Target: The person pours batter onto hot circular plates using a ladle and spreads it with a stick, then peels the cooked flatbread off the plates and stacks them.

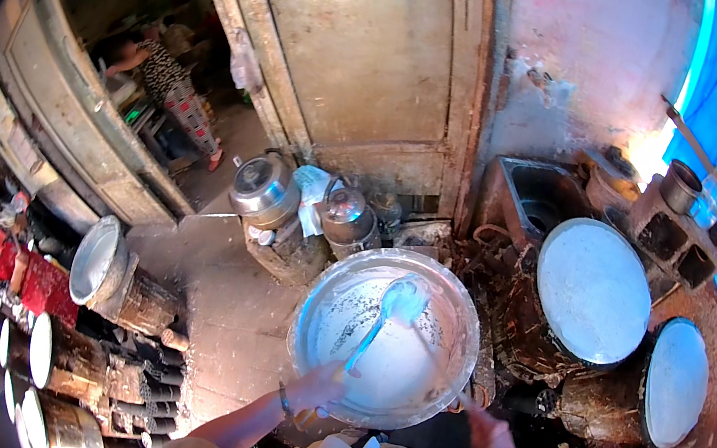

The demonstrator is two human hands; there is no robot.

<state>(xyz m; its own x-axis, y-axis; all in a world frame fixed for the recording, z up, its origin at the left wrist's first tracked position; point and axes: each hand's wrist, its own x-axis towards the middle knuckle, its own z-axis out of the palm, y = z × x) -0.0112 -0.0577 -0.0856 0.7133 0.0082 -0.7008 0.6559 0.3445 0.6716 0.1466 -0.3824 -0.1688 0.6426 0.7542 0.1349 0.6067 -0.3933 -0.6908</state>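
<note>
In front of my body stands a wide metal basin point(303, 314) holding white batter-like liquid, with dark specks on its left part. My left hand point(321, 389) reaches over the near left rim and is closed round the light blue handle of a ladle point(371, 331). The ladle's pale bowl lies at the far side inside the basin, blurred. Beside the near right rim is my right hand point(486, 435), its fingers closed. A thin stick point(440, 359) appears to run from it into the basin, smeared by motion.
Round white-topped drums point(593, 291) line the right, near a dark sink point(536, 201). Metal pots point(265, 191) and a kettle point(348, 220) stand beyond the basin. At left are a metal bowl point(94, 262) and more drums. A person point(169, 86) bends in the doorway; another point(24, 265) is far left.
</note>
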